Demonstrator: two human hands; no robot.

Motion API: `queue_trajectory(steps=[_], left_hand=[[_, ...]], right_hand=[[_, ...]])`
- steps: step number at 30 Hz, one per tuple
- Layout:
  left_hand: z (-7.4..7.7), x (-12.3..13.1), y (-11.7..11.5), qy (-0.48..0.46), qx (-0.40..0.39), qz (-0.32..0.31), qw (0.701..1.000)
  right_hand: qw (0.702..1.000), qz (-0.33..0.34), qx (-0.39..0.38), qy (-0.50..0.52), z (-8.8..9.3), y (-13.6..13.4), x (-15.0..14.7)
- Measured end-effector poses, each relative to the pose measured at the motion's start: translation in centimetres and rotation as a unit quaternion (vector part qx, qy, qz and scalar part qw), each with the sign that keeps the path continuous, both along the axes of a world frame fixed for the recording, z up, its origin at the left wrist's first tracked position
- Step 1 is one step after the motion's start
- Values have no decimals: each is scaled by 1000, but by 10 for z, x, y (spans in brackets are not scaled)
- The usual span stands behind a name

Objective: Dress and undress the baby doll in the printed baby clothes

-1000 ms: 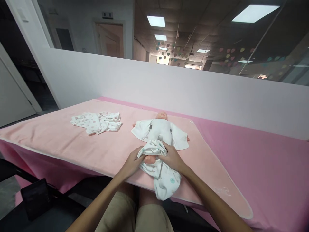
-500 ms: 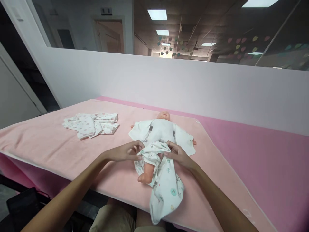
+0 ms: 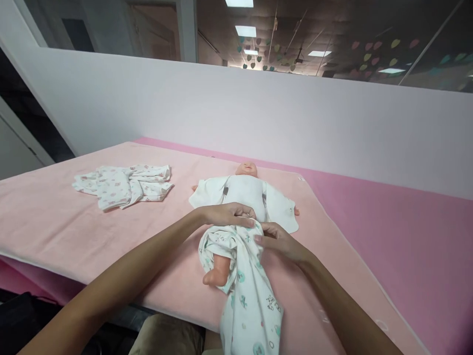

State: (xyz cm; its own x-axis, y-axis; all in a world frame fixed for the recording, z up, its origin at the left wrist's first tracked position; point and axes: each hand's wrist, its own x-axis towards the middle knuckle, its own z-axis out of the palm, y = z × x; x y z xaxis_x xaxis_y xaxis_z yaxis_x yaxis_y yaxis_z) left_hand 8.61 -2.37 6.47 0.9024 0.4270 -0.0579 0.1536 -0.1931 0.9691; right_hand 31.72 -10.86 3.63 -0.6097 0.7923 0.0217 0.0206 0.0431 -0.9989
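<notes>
A baby doll [image 3: 247,169] lies on its back, head toward the wall, in a white top [image 3: 246,192] with wide sleeves spread to both sides. Patterned white baby pants [image 3: 251,296] are bunched over its lower body. One bare foot sticks out of the left leg opening; the other leg of the pants hangs long toward me, and the doll's second foot is hidden. My left hand [image 3: 236,215] reaches across the doll's waist, fingers closed on the waistband. My right hand [image 3: 279,240] pinches the same pants at the right side of the waist, thumb on top.
A folded white patterned baby garment [image 3: 123,186] lies on the left of the pink blanket [image 3: 177,256]. A pink surface [image 3: 399,222] shows beyond the blanket at right. A white wall [image 3: 221,108] with a window above stands behind the table.
My left hand has moved right, from the pants' left side to the middle of the waistband. The loose pants leg is stretched straighter toward me. The view has tilted slightly down.
</notes>
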Motion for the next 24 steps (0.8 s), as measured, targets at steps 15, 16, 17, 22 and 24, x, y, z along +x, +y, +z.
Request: queue_trajectory(steps=[15,16,17,22,24], left_hand=[[-9,-18,4,-52,-89,32,994],[-11,-17,4,-46,-96,36,994],[-11,-16,3,-40,-100,41,993],[-15,-14,2,-22,-82,77,993],[-16,-16,3,-20,-76,66,995]], right_hand=[[989,-45,-142,21,0,-8,-18],[989,-32,-144,5,0,-8,-16],[989,-19,-144,-11,0,-8,-14],[991,41,-113,-66,0,-10,-7],[994,50,-89,-49,-1,-10,-6]])
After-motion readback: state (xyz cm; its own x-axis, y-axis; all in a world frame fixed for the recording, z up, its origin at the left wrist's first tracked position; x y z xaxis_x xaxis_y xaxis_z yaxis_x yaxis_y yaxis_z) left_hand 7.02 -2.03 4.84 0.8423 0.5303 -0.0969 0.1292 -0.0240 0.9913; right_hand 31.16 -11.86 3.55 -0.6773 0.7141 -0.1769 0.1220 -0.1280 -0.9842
